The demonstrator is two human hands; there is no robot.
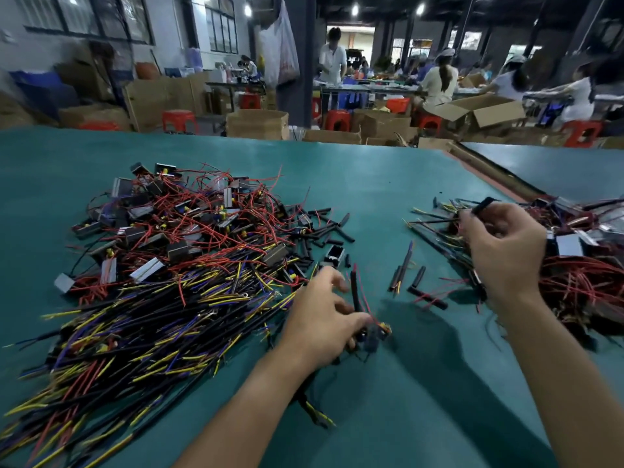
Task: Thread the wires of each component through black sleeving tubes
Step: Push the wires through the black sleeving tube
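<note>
My left hand [320,322] grips a small component [373,336] low over the green table [388,184]; a black sleeving tube [354,292] and thin red wires stand up from it. My right hand [503,244] is raised at the right and pinches another black sleeving tube [483,205] between its fingertips. A big heap of components with red, yellow and blue wires [162,265] lies to the left. Loose black tubes [324,231] lie scattered behind my left hand.
A second pile of components and red wires [580,265] lies at the right under my right hand. A few short tubes [415,282] lie between my hands. Beyond the table edge are cardboard boxes [256,125], red stools and people working at benches.
</note>
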